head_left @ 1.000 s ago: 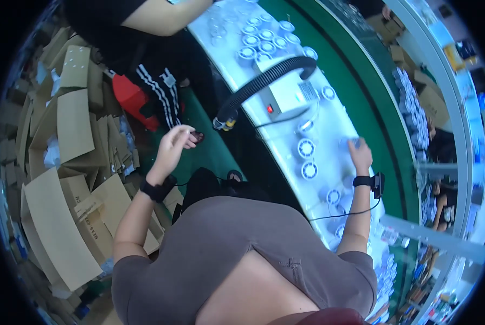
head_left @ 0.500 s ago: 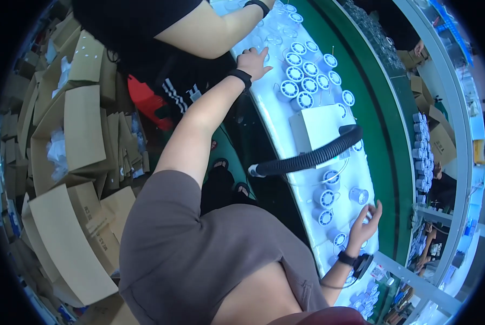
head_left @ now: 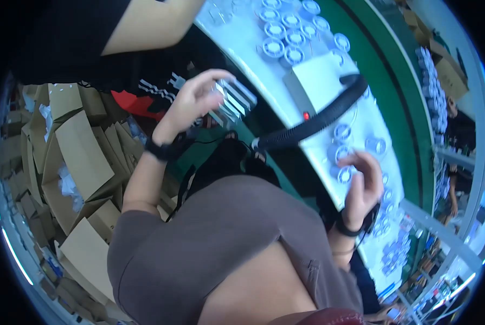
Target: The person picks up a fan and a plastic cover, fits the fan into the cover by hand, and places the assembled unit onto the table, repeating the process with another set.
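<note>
Left grip (head_left: 196, 103) is closed on a clear, shiny piece (head_left: 236, 103), which is held off the table (head_left: 248, 51), out past its near edge, above the floor; its exact shape is lost to blur. Right grip (head_left: 364, 187) is held with fingers curved and thumb apart, nothing seen between them; it is placed beside two ring-faced cups (head_left: 344, 174), contact cannot be told. One clear cup (head_left: 376, 144) is seen farther across, near the table's far edge. Ahead, a white box (head_left: 315, 81) with a lit red switch (head_left: 306, 116) is partly covered by a ribbed black hose (head_left: 313, 128), whose end is extended beyond the near edge. More ring-faced cups are clustered past the box. Cardboard boxes (head_left: 85, 154) are piled at left.
</note>
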Motion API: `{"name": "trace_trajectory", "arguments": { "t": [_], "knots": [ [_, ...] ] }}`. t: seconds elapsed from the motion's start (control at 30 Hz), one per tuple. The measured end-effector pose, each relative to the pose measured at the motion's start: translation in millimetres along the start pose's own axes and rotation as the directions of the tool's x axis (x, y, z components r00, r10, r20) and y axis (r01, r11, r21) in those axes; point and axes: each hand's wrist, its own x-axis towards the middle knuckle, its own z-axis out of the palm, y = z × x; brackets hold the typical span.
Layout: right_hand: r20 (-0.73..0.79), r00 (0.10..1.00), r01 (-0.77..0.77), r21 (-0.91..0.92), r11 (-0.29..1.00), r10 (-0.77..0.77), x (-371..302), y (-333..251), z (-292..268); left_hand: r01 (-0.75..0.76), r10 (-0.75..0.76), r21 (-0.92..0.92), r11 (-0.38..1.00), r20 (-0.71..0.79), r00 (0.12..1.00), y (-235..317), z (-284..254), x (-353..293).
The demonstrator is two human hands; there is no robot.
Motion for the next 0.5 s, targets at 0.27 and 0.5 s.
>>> {"name": "trace_trajectory", "arguments": {
  "t": [0.27,0.5],
  "knots": [
    [0.633,0.773,0.193,-0.155,0.969,-0.052,-10.6,0.4,18.3,-0.473,0.402,0.755,0.455,0.3,0.865,40.8,130.9,-51.1],
    [0.667,0.693,-0.683,0.484,0.547,0.274,-92.1,106.0,-6.6,-0.379,0.278,0.712,0.591,0.262,0.924,19.0,206.2,-73.5]
  ]
}}
